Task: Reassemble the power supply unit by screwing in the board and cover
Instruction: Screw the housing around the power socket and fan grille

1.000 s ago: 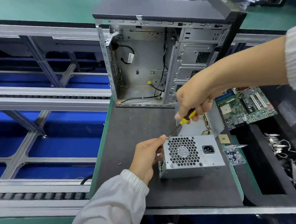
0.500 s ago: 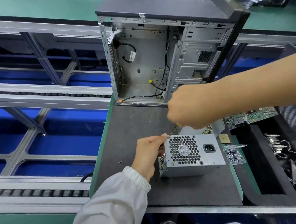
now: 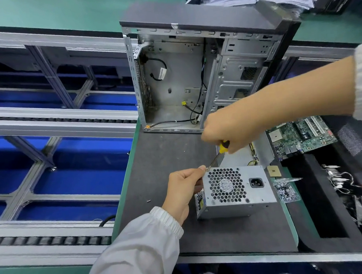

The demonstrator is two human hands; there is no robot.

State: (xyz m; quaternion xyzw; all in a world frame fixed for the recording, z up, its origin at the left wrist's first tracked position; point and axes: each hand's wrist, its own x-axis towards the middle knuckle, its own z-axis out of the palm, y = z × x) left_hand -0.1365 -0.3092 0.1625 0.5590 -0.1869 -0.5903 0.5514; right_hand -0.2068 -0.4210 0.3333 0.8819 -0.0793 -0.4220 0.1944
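Steel of the power supply unit [image 3: 235, 188] is feeling rigid and weighty, so we are bracing its far-left corner, left hand [image 3: 184, 189] pinching there, right hand [image 3: 224, 134] gripping the screwdriver [image 3: 221, 148].

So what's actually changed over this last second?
Little. The right hand dipped down over the screwdriver, hiding its yellow handle, then rose so the handle shows again; its tip stays at the power supply unit's top left corner. The left hand keeps gripping that corner. The unit hasn't moved.
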